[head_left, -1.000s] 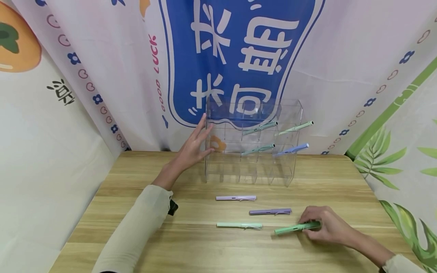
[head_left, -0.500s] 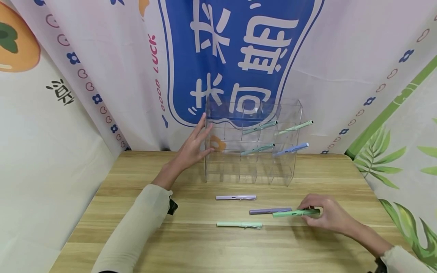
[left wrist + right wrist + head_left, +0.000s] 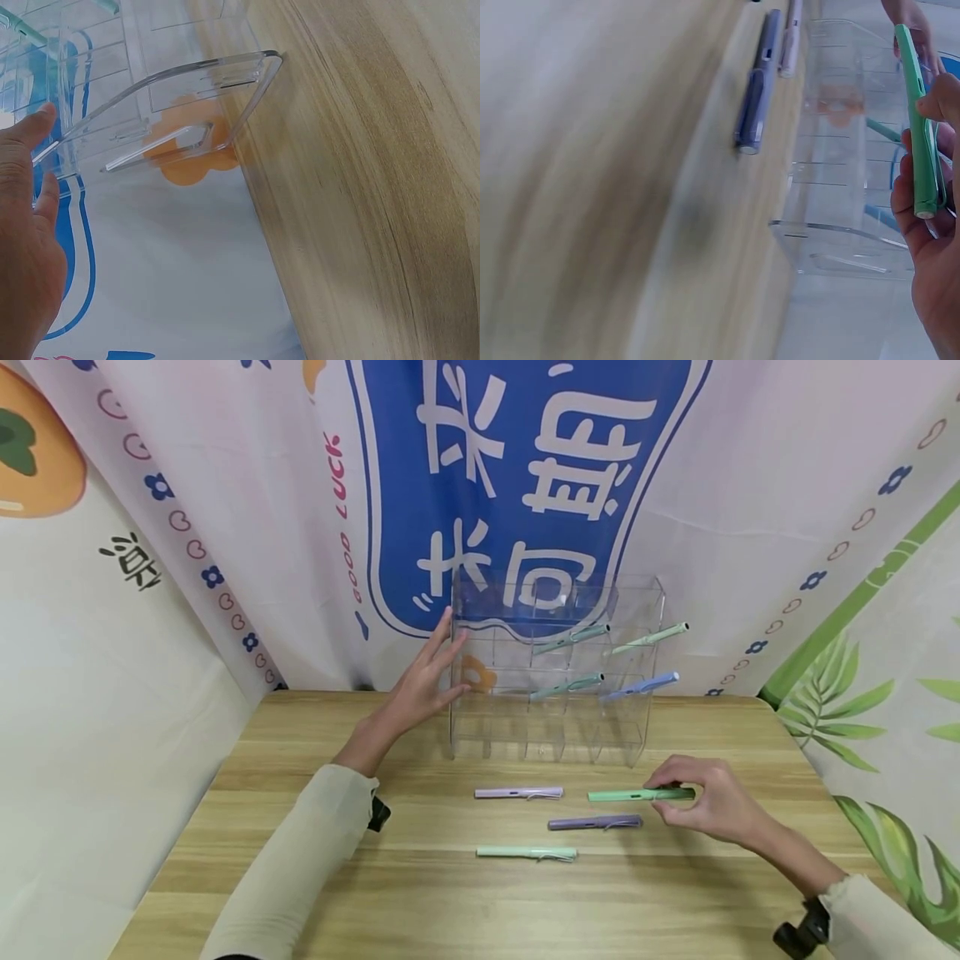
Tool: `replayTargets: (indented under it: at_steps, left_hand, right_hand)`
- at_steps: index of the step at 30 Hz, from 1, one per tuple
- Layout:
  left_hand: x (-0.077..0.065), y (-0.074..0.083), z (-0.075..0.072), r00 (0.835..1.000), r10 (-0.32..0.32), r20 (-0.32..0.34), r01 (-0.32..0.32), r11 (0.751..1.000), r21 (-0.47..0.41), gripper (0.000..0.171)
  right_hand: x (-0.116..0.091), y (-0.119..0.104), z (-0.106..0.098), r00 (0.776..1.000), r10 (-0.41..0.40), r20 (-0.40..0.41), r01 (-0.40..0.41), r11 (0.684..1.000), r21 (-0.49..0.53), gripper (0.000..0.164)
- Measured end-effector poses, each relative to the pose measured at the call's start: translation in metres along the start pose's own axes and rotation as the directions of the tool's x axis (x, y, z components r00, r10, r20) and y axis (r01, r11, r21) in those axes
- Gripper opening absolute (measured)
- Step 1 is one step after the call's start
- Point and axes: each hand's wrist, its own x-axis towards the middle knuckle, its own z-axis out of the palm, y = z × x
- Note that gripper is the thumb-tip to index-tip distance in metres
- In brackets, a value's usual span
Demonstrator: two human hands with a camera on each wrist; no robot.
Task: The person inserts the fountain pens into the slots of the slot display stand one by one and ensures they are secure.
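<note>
My right hand (image 3: 708, 797) pinches a bright green pen (image 3: 618, 796) by its clip end, raised above the table in front of the rack. In the right wrist view this green pen (image 3: 921, 135) lies between thumb and fingers. At the left side of a clear acrylic pen rack (image 3: 472, 727), my left hand (image 3: 423, 689) rests with straight fingers against the side panel. The left wrist view shows that hand's thumb (image 3: 36, 126) at the panel's edge. Lying on the table are a lilac pen (image 3: 498, 794), a purple pen (image 3: 577, 824) and a pale mint pen (image 3: 510, 852).
Two teal pens, an upper teal pen (image 3: 581, 637) and a lower teal pen (image 3: 577, 684), stick out of the rack. Right of them are a pale green pen (image 3: 663, 637) and a blue pen (image 3: 652, 683). Behind the wooden table (image 3: 405, 893) hangs a printed curtain (image 3: 750, 485).
My right hand has lifted the green pen off the table and carried it away from me, past the purple pen, turning it level. The left hand stays at the rack.
</note>
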Motion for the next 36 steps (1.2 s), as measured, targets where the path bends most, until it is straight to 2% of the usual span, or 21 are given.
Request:
replayTargets:
  at_steps: [7, 16, 27, 36]
  left_hand:
    - [-0.001, -0.001, 0.0, 1.0, 0.0, 0.0, 0.0, 1.0, -0.005, 0.098]
    - [0.0, -0.001, 0.0, 1.0, 0.015, -0.005, -0.015, 1.0, -0.013, 0.097]
    - [0.0, -0.002, 0.0, 1.0, 0.02, -0.011, -0.021, 1.0, -0.012, 0.098]
    - [-0.001, -0.001, -0.001, 1.0, -0.009, 0.012, 0.009, 1.0, -0.013, 0.097]
  right_hand:
    - [0.017, -0.002, -0.004, 1.0, -0.016, -0.026, 0.016, 1.0, -0.002, 0.043]
    - [0.034, -0.003, -0.007, 0.993, -0.087, -0.084, 0.086, 0.996, -0.008, 0.046]
    - [0.06, -0.005, -0.016, 0.983, -0.157, -0.099, 0.151, 0.987, -0.059, 0.034]
    - [0.08, -0.01, -0.023, 0.976, -0.196, -0.099, 0.182, 0.975, -0.129, 0.025]
